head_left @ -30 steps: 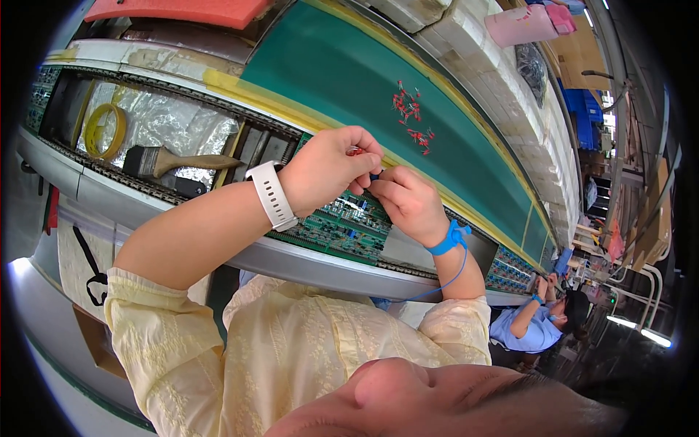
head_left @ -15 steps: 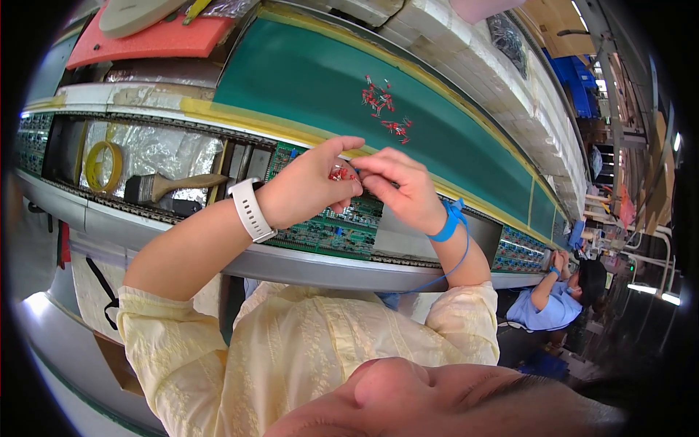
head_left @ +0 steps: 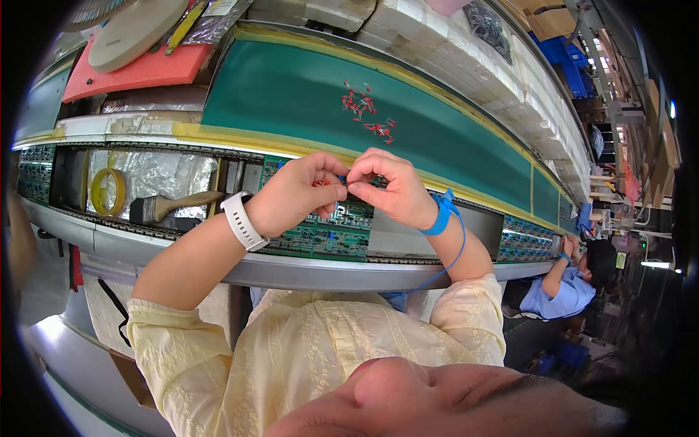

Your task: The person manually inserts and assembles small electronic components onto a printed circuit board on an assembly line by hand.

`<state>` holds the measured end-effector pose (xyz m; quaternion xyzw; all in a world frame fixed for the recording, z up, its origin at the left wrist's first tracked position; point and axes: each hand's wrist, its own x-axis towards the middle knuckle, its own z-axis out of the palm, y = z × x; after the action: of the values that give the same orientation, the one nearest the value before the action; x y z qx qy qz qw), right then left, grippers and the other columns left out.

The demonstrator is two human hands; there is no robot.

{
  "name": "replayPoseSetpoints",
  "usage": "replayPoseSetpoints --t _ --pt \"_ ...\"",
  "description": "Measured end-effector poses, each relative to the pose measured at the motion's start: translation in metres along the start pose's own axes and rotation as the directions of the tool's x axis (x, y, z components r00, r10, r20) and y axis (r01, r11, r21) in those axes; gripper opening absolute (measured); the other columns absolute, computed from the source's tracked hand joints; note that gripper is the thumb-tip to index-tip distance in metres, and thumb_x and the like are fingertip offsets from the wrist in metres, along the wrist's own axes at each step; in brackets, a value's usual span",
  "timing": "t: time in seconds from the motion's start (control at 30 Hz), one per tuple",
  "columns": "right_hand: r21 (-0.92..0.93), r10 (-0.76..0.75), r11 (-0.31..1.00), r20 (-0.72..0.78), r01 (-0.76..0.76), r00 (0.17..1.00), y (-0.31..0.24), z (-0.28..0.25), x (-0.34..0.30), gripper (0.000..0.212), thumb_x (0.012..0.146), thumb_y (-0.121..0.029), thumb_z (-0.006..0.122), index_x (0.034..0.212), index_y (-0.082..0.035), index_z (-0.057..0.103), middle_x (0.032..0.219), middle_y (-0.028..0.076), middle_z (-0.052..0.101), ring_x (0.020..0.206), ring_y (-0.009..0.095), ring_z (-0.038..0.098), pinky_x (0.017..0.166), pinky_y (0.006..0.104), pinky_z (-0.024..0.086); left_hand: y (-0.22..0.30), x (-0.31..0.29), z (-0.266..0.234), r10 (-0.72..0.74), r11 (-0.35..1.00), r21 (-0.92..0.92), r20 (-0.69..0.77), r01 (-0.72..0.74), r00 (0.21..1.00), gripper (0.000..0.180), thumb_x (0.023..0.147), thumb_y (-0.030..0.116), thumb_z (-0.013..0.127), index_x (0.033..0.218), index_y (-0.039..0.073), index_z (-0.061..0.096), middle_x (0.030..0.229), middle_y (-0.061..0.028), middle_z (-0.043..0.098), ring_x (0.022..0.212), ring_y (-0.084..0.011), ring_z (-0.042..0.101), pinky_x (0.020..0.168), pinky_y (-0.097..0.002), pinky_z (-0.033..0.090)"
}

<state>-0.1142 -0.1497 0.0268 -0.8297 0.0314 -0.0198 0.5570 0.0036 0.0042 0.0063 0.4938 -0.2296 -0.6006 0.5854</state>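
Red components sit in my curled left hand, in the head view, above green circuit boards. My right hand pinches beside its fingertips; I cannot tell on what. Loose red components lie on the green table. A plastic packet bears a label too small to read.

The brush handle looks wooden, the rail metallic.

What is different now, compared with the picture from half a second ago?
The left hand, which had its index finger raised, has curled that finger in toward the right hand. It still holds small red parts. No new grasp or release is clear. The camera view shifted. The red pile, brush and yellow tape roll stayed in place.
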Motion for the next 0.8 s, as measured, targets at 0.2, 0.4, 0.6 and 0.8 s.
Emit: replayPoseSetpoints --t 0.2,0.4,0.6,0.8 --pt "-0.045 -0.059 0.997 -0.034 0.058 0.998 -0.001 -0.002 0.001 0.012 0.075 0.0 0.064 0.085 -0.003 0.059 0.08 0.005 0.057 0.073 0.014 0.054 0.066 0.0256 0.044 0.001 -0.002 -0.002 -0.027 0.999 0.021 0.021 0.026 0.999 0.012 0.087 0.012 0.053 0.087 0.0 0.052 0.071 -0.0028 0.057 0.057 -0.0068 0.051 0.051 -0.0202 0.044" --pt "-0.06 -0.043 0.997 -0.009 0.042 0.999 0.0 -0.004 0.001 0.01 0.074 0.001 0.065 0.083 -0.003 0.06 0.08 0.006 0.058 0.072 0.015 0.055 0.066 0.0263 0.045 0.0 -0.001 -0.002 -0.033 0.998 0.047 0.028 0.031 0.999 0.012 0.087 0.012 0.052 0.086 0.001 0.052 0.071 -0.0018 0.056 0.056 -0.0058 0.049 0.049 -0.0193 0.042" --pt "-0.168 -0.037 0.986 -0.068 0.026 0.997 0.002 -0.004 0.002 0.008 0.074 0.001 0.063 0.081 -0.003 0.06 0.077 0.007 0.057 0.071 0.017 0.056 0.063 0.0278 0.045 0.003 0.002 -0.006 0.027 0.997 -0.07 -0.198 -0.042 0.98 0.011 0.087 0.008 0.047 0.097 0.002 0.05 0.079 -0.003 0.056 0.06 -0.0061 0.047 0.05 -0.0187 0.04" --pt "-0.457 -0.077 0.885 0.052 0.092 0.996 0.008 0.003 0.001 0.005 0.073 -0.003 0.06 0.078 -0.005 0.06 0.075 0.007 0.054 0.069 0.024 0.055 0.06 0.0327 0.045 0.001 0.003 -0.011 -0.025 0.968 -0.25 -0.191 -0.024 0.981 0.014 0.091 0.009 0.038 0.1 0.004 0.048 0.086 -0.0054 0.057 0.066 -0.0081 0.049 0.056 -0.0207 0.04"
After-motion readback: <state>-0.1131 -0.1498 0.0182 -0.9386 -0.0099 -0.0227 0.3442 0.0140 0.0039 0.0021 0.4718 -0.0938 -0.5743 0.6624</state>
